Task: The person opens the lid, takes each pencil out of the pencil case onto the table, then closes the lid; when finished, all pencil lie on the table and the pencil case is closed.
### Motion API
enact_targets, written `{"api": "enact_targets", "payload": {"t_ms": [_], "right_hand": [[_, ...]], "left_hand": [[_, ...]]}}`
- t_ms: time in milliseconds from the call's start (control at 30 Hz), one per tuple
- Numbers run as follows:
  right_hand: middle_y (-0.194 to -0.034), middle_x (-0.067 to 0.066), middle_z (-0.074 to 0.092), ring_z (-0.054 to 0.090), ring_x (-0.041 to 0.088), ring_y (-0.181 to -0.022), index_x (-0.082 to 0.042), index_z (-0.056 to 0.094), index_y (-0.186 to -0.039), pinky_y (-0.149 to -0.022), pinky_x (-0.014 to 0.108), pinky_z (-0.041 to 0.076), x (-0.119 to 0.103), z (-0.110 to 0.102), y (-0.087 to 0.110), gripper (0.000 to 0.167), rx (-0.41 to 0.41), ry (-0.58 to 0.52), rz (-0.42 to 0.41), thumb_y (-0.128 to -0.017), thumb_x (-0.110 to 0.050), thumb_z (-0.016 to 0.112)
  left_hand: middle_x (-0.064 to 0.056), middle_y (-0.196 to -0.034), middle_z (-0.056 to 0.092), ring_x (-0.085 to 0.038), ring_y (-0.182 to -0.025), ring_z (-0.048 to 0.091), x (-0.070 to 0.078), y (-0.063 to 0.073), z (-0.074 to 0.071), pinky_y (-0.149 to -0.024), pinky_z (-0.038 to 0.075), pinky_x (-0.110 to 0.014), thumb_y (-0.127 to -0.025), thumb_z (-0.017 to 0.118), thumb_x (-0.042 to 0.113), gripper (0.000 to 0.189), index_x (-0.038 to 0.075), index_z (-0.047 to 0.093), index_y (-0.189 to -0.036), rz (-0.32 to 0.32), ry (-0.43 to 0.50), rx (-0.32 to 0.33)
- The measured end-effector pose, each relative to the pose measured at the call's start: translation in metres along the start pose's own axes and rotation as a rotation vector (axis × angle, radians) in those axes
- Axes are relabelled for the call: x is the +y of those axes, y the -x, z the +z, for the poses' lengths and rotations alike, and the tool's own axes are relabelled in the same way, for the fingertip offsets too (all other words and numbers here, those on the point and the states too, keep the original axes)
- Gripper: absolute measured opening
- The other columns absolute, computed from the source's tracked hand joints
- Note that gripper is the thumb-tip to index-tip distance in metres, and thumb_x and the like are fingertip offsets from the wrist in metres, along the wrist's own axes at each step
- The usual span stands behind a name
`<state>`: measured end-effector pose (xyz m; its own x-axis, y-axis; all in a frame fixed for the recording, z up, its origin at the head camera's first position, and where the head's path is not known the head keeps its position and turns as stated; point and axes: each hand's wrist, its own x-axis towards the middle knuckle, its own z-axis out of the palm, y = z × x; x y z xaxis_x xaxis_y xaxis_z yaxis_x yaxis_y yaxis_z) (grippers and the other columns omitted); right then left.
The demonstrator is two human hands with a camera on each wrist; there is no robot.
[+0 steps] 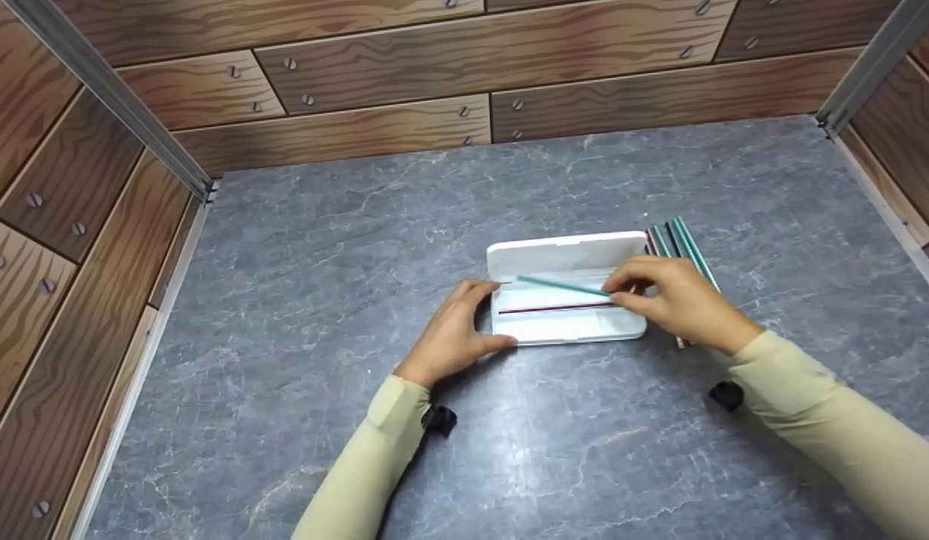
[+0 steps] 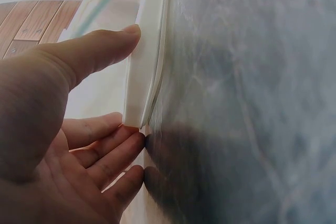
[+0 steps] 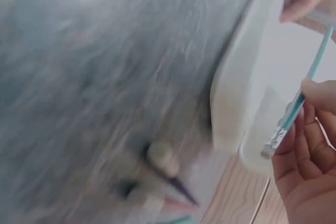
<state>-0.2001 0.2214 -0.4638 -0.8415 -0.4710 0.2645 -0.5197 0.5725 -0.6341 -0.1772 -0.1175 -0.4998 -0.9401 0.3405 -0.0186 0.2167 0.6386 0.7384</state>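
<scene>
A white pencil case (image 1: 569, 330) lies on the table with its lid (image 1: 539, 257) raised at the back. My left hand (image 1: 451, 330) grips the case's left end, thumb at the front edge and fingers round the side. Between thumb and fingers, my right hand (image 1: 678, 300) pinches a teal pencil (image 1: 562, 286) near its eraser end. This pencil slants over the case, its other end pointing left. In the right wrist view its metal band and pale eraser (image 3: 268, 151) stick out past the fingers. A dark red pencil (image 1: 551, 308) lies lengthwise inside the case.
Several more pencils (image 1: 693, 251), teal, red and dark, lie side by side just right of the case, partly under my right hand. Wood-patterned walls (image 1: 389, 67) stand at the back and sides of the grey marbled table (image 1: 322, 240).
</scene>
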Motion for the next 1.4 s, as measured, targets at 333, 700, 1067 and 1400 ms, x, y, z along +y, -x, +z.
{"api": "enact_targets", "payload": {"t_ms": [333,700,1067,1400], "right_hand": [[-0.102,-0.018,0.081,0.071,-0.006,-0.09,0.004,0.083,-0.115,-0.08,0.007,0.056,0.033,-0.042,0.035,0.018,0.207,-0.213,0.249,-0.097,0.002,0.083],[-0.09,-0.03,0.076,0.058,-0.018,-0.079,0.006,0.08,-0.127,-0.067,0.009,0.05,0.073,-0.07,0.054,0.033,0.241,-0.012,0.614,-0.104,-0.019,0.08],[-0.099,0.014,0.085,0.064,-0.001,-0.07,0.007,0.081,-0.121,-0.059,0.02,0.053,0.077,-0.07,0.047,0.032,0.126,0.091,0.724,-0.101,-0.019,0.082],[-0.098,0.016,0.086,0.069,-0.003,-0.067,0.01,0.08,-0.12,-0.058,0.017,0.058,0.077,-0.066,0.047,0.031,0.117,0.056,0.704,-0.101,-0.015,0.08]], "left_hand": [[-0.012,-0.162,0.057,-0.033,-0.154,0.055,-0.001,-0.001,0.001,-0.135,0.043,-0.048,-0.089,0.098,0.033,0.089,0.006,0.055,-0.163,0.001,0.0,-0.005],[-0.013,-0.162,0.057,-0.034,-0.153,0.055,-0.003,-0.001,0.0,-0.135,0.042,-0.049,-0.089,0.098,0.032,0.09,0.006,0.055,-0.163,0.007,-0.012,0.002],[-0.013,-0.161,0.057,-0.033,-0.153,0.056,0.0,0.0,0.0,-0.134,0.044,-0.048,-0.089,0.098,0.032,0.089,0.006,0.055,-0.162,0.003,-0.003,0.004],[-0.013,-0.16,0.058,-0.033,-0.153,0.055,-0.001,0.001,0.0,-0.134,0.043,-0.048,-0.089,0.098,0.032,0.088,0.006,0.056,-0.162,0.014,-0.01,0.009]]}}
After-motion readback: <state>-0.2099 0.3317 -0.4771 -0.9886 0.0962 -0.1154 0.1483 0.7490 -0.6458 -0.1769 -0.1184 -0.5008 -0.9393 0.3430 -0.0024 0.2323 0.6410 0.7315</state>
